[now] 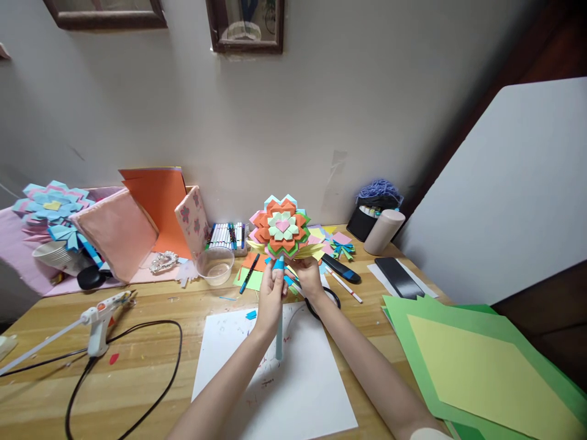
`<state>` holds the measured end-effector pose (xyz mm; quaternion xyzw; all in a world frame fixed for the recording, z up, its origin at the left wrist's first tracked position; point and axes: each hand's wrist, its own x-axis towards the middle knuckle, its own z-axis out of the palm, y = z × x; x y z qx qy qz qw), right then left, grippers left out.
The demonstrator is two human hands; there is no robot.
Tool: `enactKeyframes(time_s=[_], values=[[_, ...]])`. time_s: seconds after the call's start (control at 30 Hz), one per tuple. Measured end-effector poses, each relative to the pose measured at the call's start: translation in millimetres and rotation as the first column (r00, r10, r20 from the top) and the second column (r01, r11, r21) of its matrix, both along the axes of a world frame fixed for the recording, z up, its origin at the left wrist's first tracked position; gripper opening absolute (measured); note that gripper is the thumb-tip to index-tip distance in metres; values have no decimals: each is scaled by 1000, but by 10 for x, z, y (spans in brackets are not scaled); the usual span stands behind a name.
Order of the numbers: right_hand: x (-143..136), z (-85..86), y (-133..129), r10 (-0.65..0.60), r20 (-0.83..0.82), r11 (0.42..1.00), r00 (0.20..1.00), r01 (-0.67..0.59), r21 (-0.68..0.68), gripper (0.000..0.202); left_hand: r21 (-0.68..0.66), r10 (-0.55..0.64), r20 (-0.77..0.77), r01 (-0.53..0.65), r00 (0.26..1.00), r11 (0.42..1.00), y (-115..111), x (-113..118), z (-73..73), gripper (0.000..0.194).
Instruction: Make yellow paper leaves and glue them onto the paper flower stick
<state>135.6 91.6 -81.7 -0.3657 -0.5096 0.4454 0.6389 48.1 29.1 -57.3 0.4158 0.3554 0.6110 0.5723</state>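
I judge the paper flower [281,226], above the far edge of the white sheet [307,391], light and crushable, best taken by the stem [279,342] the left hand [271,286] grips; I cannot tell what the right hand [309,278] grips.

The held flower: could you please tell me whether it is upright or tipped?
Upright in this view: its bloom is above the left hand, and its stem runs down below.

glue gun [98,327] left of flower [282,225], papers [495,370] right, phone [398,278] behind papers
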Motion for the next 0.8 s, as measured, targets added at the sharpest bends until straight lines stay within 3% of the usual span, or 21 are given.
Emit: enactKeyframes(time_s=[0.13,0.2,0.3,0.4,0.5,0.63,0.73,0.8], values=[[101,-52,103,-166,-63,986,984,166,3,21,10,23,16,-23,1000,1000,10,-12,-4,46],[244,-33,173,-294,-103,955,950,297,8,24,-15,92,25,-92,995,996,43,-40,-41,44],[506,89,214,-463,-151,879,874,474,51,26,-101,181,-38,-184,983,978,131,-94,-192,41],[669,253,132,-548,-144,801,824,566,195,20,-199,91,-194,-130,977,971,223,-102,-430,44],[652,334,-12,-530,-55,795,846,519,315,13,-245,11,-261,-77,965,967,255,-40,-658,49],[501,289,-151,-383,140,894,913,328,305,12,-279,-32,-344,-69,938,958,227,29,-850,41],[410,242,-186,-244,248,949,938,179,259,16,-282,-28,-422,-102,906,954,219,-19,-863,29],[365,233,-196,-200,284,960,938,129,249,17,-245,23,-471,-156,882,957,219,-95,-762,23]])
